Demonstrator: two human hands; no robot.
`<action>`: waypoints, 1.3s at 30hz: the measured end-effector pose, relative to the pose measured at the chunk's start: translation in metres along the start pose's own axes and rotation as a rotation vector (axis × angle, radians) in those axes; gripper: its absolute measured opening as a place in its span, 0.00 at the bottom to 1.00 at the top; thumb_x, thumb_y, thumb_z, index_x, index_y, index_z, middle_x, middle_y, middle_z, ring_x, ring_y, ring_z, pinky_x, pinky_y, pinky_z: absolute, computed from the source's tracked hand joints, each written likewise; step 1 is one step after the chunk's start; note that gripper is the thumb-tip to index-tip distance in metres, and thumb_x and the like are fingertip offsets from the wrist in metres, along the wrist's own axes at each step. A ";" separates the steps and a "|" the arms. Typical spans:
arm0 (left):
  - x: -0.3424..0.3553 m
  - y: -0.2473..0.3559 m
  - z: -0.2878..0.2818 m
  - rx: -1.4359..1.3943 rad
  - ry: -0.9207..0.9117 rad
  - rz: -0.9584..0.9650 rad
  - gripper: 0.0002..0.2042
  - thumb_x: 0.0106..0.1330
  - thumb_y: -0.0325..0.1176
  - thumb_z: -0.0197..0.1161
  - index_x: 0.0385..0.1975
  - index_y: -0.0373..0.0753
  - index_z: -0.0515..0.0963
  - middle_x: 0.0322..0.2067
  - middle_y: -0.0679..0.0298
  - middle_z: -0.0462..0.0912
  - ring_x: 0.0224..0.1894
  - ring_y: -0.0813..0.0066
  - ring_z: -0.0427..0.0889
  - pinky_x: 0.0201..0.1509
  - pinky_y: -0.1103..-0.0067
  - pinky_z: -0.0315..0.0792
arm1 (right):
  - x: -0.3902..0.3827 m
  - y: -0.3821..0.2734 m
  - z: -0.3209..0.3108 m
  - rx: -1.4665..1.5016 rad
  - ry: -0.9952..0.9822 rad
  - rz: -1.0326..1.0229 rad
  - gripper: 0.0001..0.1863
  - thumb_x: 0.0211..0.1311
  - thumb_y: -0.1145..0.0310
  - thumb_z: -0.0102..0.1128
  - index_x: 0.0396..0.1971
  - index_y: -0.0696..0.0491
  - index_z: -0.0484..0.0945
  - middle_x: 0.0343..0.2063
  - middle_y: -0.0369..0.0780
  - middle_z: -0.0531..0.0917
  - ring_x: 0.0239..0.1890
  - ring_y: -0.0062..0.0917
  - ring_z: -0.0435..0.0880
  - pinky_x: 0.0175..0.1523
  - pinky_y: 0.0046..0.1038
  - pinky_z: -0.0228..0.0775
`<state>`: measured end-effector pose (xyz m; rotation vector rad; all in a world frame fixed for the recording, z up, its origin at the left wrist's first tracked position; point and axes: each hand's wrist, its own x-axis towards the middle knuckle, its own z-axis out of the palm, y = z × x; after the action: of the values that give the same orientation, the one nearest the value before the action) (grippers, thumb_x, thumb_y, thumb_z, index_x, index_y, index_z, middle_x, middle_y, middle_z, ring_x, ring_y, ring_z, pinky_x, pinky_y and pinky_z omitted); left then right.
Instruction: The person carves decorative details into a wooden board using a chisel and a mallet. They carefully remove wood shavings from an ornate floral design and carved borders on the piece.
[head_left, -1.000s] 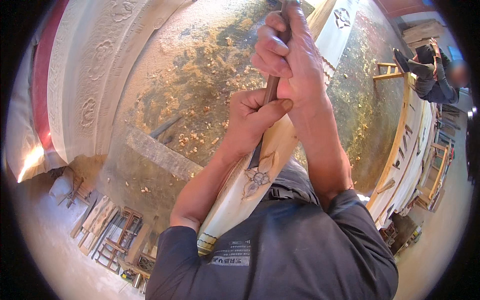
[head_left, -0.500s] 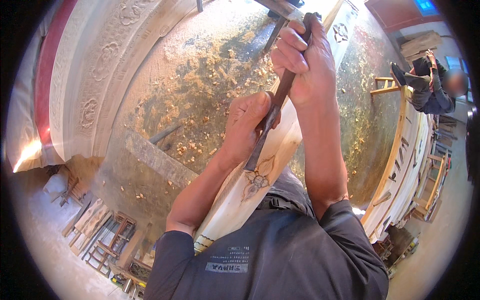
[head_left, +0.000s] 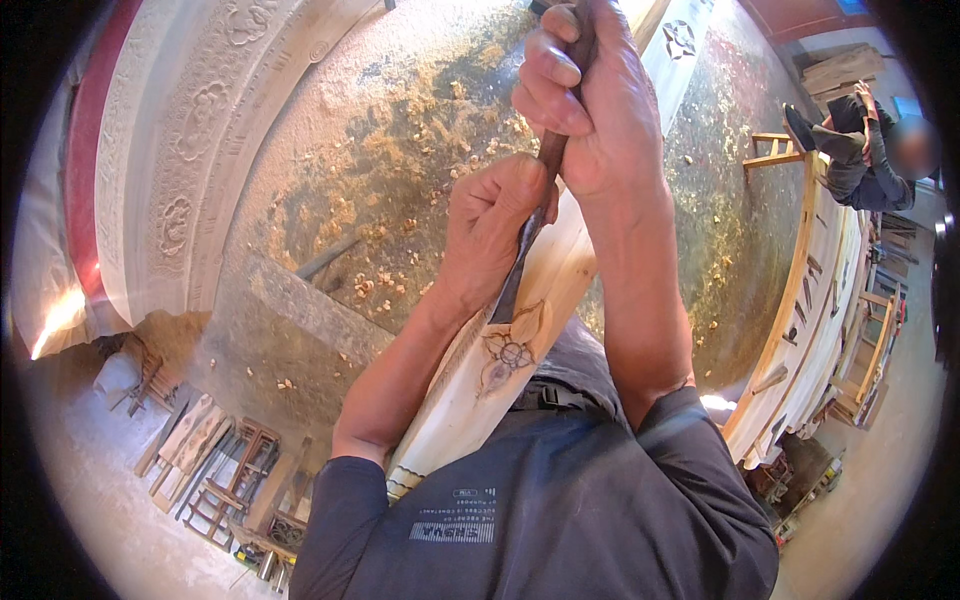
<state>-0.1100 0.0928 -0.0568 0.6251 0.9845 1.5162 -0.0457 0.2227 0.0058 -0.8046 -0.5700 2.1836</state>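
Observation:
A long pale wooden board [head_left: 470, 400] leans against my body and runs up and away from me, with a flower motif [head_left: 508, 352] carved into it. My left hand [head_left: 492, 222] wraps around the dark metal shaft of a chisel [head_left: 522, 262], low down and close to the board. My right hand [head_left: 585, 100] grips the chisel's wooden handle above it. The blade tip rests on the board just above the carved flower.
Wood chips litter the concrete floor [head_left: 400, 150]. A large carved pale panel [head_left: 190, 170] lies at the left. Long boards on trestles [head_left: 800, 330] run along the right, where another person [head_left: 860, 150] sits. Wooden pieces and frames [head_left: 215, 460] lie at lower left.
My right hand with the chisel handle has shifted slightly between frames. My left hand stays low on the shaft, and the blade stays by the carved flower.

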 end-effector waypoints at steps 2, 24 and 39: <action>0.000 0.002 0.001 -0.003 0.003 -0.004 0.25 0.78 0.54 0.57 0.24 0.40 0.77 0.21 0.76 0.73 0.25 0.89 0.62 0.29 0.84 0.53 | 0.000 -0.001 0.003 -0.020 -0.002 0.010 0.23 0.79 0.40 0.44 0.34 0.45 0.68 0.17 0.31 0.66 0.12 0.16 0.58 0.16 0.20 0.46; 0.003 0.000 0.000 -0.158 0.039 0.031 0.25 0.81 0.46 0.54 0.18 0.40 0.72 0.15 0.72 0.69 0.17 0.87 0.61 0.22 0.82 0.50 | 0.009 0.008 0.021 -0.137 0.011 0.121 0.24 0.79 0.40 0.45 0.30 0.44 0.67 0.15 0.30 0.66 0.11 0.16 0.57 0.15 0.21 0.43; -0.004 0.001 -0.001 -0.239 0.114 0.023 0.26 0.79 0.45 0.55 0.15 0.38 0.72 0.13 0.70 0.69 0.15 0.86 0.61 0.20 0.81 0.50 | 0.000 0.011 0.039 -0.244 0.023 0.185 0.24 0.78 0.39 0.45 0.29 0.44 0.66 0.15 0.30 0.65 0.10 0.16 0.56 0.13 0.22 0.43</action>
<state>-0.1108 0.0886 -0.0561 0.3849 0.8667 1.6743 -0.0776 0.2101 0.0266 -1.0463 -0.7884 2.2960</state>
